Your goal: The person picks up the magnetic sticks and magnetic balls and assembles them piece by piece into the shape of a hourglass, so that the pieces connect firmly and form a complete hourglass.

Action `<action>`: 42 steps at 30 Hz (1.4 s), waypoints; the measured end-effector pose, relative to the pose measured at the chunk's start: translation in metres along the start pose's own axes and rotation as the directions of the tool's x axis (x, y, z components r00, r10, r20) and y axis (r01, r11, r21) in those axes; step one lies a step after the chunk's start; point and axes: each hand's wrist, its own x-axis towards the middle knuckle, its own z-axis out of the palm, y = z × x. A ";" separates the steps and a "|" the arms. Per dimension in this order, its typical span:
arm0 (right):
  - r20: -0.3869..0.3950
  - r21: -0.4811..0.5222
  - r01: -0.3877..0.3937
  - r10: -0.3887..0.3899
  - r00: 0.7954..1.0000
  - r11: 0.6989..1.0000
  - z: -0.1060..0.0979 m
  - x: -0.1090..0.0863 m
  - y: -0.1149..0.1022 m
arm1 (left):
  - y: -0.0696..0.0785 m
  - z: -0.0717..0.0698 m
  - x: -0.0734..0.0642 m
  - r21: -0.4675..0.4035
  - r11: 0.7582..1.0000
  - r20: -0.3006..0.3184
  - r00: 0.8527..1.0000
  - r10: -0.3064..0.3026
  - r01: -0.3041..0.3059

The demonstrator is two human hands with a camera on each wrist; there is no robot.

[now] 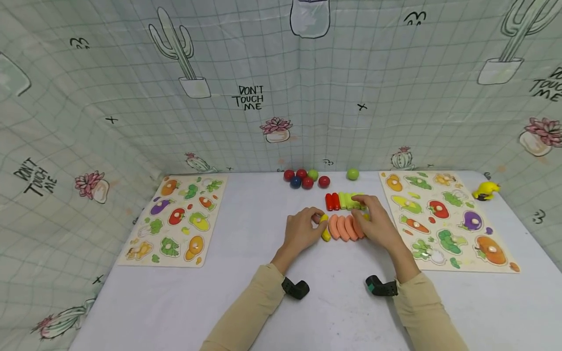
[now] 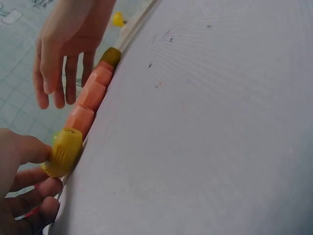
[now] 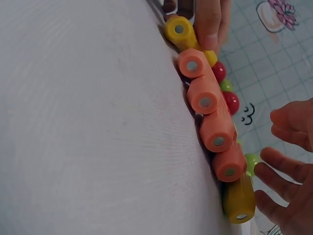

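My left hand (image 1: 302,228) pinches a yellow banana-shaped piece (image 1: 325,228) between thumb and finger. It stands at the left end of a row of several orange curved pieces (image 1: 341,228). In the right wrist view, the orange pieces (image 3: 205,100) show a round silvery spot on their near ends. A second yellow piece (image 3: 239,200) closes the row's right end, mostly covered by my right hand (image 1: 377,224) in the head view. The right hand's fingers are loosely bent and apart, close beside that end, gripping nothing visible.
Behind the row lie red cylinders (image 1: 332,202) and light-green ones (image 1: 347,200). Farther back are several red balls (image 1: 324,182), a blue ball (image 1: 295,182) and green balls (image 1: 352,174). Vegetable puzzle boards (image 1: 175,229) (image 1: 448,219) flank the work area; a yellow toy (image 1: 486,190) sits far right.
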 end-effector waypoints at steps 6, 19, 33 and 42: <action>0.008 -0.008 0.009 -0.009 1.000 1.000 -0.001 0.005 -0.002 | -0.002 -0.006 -0.001 -0.074 0.997 0.005 1.000 -0.006 0.007; -0.006 -0.008 0.046 -0.046 0.999 0.999 -0.001 0.020 -0.003 | -0.028 -0.024 0.000 -0.136 0.991 -0.102 0.995 -0.024 0.010; 0.009 0.011 0.045 -0.045 0.999 0.999 0.003 0.030 -0.009 | -0.052 -0.037 -0.003 -0.154 0.987 -0.132 0.990 -0.058 0.037; 0.045 -0.016 0.058 -0.058 0.997 0.998 0.004 0.035 -0.011 | -0.064 -0.043 -0.008 -0.203 0.978 -0.134 0.989 -0.070 0.042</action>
